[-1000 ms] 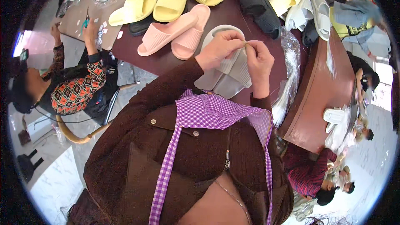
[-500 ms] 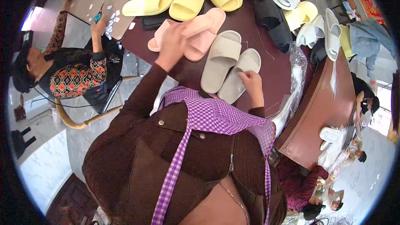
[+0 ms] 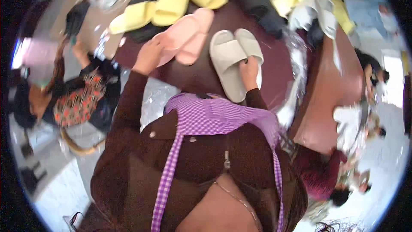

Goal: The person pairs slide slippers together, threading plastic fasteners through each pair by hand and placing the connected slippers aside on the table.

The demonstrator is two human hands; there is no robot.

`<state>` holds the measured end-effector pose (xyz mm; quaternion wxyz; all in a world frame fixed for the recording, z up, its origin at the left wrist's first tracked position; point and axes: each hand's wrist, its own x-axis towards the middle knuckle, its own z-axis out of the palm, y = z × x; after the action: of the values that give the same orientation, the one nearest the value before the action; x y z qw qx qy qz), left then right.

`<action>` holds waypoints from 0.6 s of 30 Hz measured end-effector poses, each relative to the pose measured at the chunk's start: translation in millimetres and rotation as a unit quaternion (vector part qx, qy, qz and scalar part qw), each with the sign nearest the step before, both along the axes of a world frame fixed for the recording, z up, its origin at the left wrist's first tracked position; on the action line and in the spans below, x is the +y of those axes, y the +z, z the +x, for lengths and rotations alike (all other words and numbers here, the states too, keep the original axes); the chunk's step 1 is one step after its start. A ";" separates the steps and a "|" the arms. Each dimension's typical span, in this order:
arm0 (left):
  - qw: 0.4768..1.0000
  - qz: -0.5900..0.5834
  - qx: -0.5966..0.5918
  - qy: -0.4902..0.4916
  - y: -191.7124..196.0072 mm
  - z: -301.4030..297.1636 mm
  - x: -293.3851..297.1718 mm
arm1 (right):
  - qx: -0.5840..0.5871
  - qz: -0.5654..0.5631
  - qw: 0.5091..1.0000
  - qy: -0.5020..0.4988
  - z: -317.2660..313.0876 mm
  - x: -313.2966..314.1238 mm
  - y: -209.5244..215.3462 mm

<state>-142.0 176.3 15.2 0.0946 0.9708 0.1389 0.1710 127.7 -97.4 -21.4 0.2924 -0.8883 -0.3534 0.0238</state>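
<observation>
1. Okay, head view, the only one: your right hand [image 3: 249,72] rests on the pair of beige slippers [image 3: 231,58], fingers curled over the inner edge of the right-side slipper. It looks like a light pinch on that edge, but blur hides the fingertips, so I can't tell how firm it is.
2. Your left hand [image 3: 148,55] is stretched out to the pink slippers [image 3: 186,38], touching the near end of one. The hand shows from the back only; I can't tell whether the fingers grip or just press.
3. Beige pair lies side by side, soles down, on the dark maroon table [image 3: 193,73], just right of the pink pair.
4. Yellow slippers [image 3: 171,4] sit beyond the pink ones; a black pair [image 3: 262,10] is behind the beige. Top row is cut by the rim and smeared.
5. Clear plastic wrap [image 3: 296,60] lies at the table's right edge, hard to outline.
6. Another person in a patterned top [image 3: 77,103] sits at left, blurred. More people at right, too small to read.
7. Your brown jacket and purple checked apron [image 3: 214,116] block the table's near edge.
</observation>
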 end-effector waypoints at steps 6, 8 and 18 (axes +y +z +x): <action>0.953 -0.285 0.081 0.065 67.4 9.6 -26.2 | 0.103 0.102 0.984 -0.104 114.6 -112.4 81.9; 0.933 -0.354 0.045 0.042 70.4 28.6 -24.6 | -0.207 -0.112 0.969 -0.071 171.6 -169.6 139.7; 0.490 -0.856 -0.112 0.118 65.7 129.7 -109.6 | -0.034 0.058 0.982 -0.178 102.9 -152.1 238.6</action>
<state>-12.3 66.7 80.9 0.8731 0.3596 0.3180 0.0851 230.6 -249.5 217.2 0.3309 -0.9188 -0.1998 -0.0794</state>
